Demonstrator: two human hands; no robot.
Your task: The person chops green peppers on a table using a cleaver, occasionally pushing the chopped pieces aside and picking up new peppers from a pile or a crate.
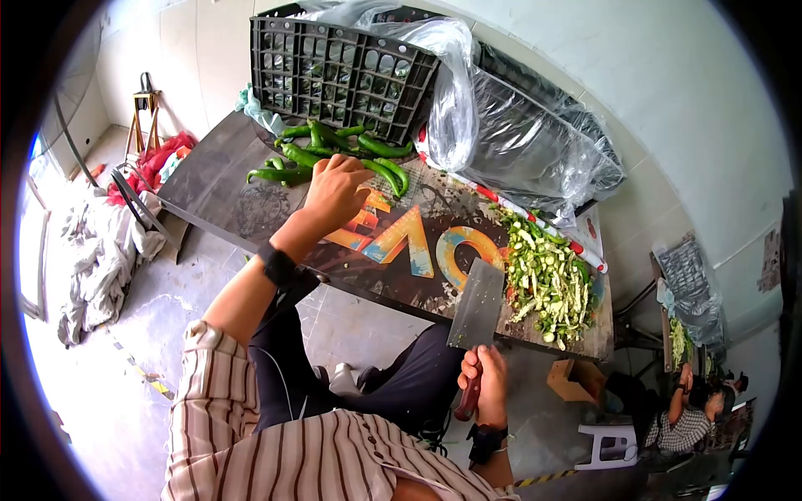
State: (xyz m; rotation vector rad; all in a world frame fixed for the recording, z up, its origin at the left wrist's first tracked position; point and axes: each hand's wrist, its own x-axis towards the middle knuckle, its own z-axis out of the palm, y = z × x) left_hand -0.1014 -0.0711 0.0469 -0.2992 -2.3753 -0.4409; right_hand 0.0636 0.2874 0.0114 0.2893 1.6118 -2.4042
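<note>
Several whole green peppers [317, 149] lie in a loose pile at the back left of the dark table [209, 171]. Over the front edge of that pile is my left hand [337, 190], its fingers bent down; whether they grip a pepper is hidden. My right hand [484, 380] is wrapped round the wooden handle of a cleaver [479, 305], near the table's front edge. The broad blade points up and away from me, beside a heap of sliced green pepper [551, 288] on the right part of the table.
A black plastic crate [338, 75] leans behind the peppers, next to clear plastic sheeting [535, 134]. A red-and-white roll [510, 204] lies along the back edge. Below right are a cardboard box [576, 380], a white stool [607, 445] and a seated person [687, 430].
</note>
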